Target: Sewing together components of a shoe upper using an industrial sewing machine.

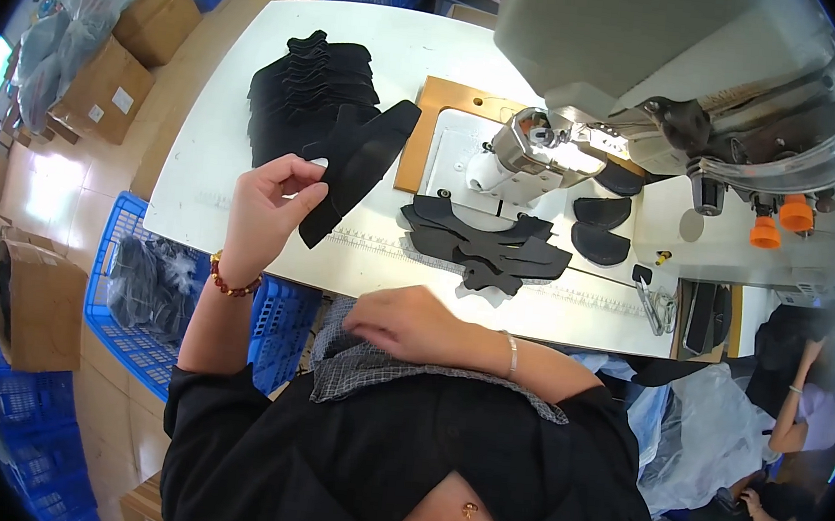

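Observation:
My left hand (283, 197) pinches a black flat cut piece (372, 156) between thumb and fingers. The piece is long and stands out toward the upper right, in front of a fanned stack of black cut pieces (298, 93) on the white table (216, 161). Near the table's front edge, my right hand (411, 325) hovers over a grey checked cloth (347, 369) at my waist. Its fingers are curled, and their undersides are hidden. Several curved black pieces (484, 245) lie overlapping in front of the sewing machine's clamp (523, 160).
The sewing machine head (599, 47) overhangs the right side. Rounded black pieces (600, 243) and small scissors (652, 305) lie to the right. A blue crate (112, 301) with bagged goods stands at left, near cardboard boxes (107, 95). Another person (794, 417) is at far right.

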A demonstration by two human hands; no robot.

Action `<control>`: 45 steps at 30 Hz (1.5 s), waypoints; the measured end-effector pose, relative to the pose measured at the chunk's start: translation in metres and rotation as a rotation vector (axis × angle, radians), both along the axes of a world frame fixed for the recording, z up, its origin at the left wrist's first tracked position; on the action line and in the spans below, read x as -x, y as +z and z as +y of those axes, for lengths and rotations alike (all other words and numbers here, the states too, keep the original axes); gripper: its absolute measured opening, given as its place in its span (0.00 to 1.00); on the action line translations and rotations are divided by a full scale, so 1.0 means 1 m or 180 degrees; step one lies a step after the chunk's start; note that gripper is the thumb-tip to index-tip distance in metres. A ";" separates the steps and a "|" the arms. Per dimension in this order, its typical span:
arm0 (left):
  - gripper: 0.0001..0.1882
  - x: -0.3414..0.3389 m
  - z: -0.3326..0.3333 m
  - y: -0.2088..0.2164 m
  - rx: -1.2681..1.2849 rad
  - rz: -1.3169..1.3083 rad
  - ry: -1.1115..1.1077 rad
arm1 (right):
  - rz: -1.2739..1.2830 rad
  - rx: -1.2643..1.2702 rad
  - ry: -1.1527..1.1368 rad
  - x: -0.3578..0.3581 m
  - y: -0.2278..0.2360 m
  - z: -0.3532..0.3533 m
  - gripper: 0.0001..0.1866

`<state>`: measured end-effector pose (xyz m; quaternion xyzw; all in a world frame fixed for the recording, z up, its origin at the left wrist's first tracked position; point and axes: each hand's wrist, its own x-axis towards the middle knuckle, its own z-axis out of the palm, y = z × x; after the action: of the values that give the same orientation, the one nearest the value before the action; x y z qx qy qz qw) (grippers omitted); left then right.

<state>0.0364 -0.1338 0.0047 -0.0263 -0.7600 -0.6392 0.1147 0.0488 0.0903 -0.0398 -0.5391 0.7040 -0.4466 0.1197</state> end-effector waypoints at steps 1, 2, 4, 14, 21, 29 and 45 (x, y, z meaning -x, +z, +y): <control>0.06 0.001 0.002 0.001 0.0021 -0.0004 -0.0017 | 0.0230 -0.0039 0.0028 -0.004 -0.012 -0.009 0.09; 0.06 0.000 0.004 0.003 0.0074 -0.0029 0.0007 | 0.0467 -0.0078 0.0059 -0.007 -0.020 -0.015 0.12; 0.05 -0.002 0.006 0.007 0.0146 -0.0051 0.0004 | 0.0481 0.0030 0.0084 -0.004 -0.024 -0.016 0.13; 0.05 0.013 0.054 0.017 -0.0277 -0.0683 -0.1303 | -0.3434 0.2790 -0.1245 0.033 -0.001 0.078 0.10; 0.05 0.049 0.128 -0.002 0.0172 -0.0453 -0.1351 | -0.2397 0.2230 -0.2881 0.044 0.005 0.135 0.08; 0.05 0.060 0.151 -0.011 0.0288 -0.0621 -0.1422 | -0.2271 0.2140 -0.2954 0.049 -0.007 0.160 0.09; 0.06 0.054 0.139 -0.015 0.0178 -0.0575 -0.1279 | -0.2452 0.2296 -0.2689 0.049 -0.013 0.151 0.16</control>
<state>-0.0172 0.0052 -0.0106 -0.1230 -0.7641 -0.6277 -0.0843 -0.0004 0.2418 -0.0525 -0.0260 0.5682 -0.8224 -0.0101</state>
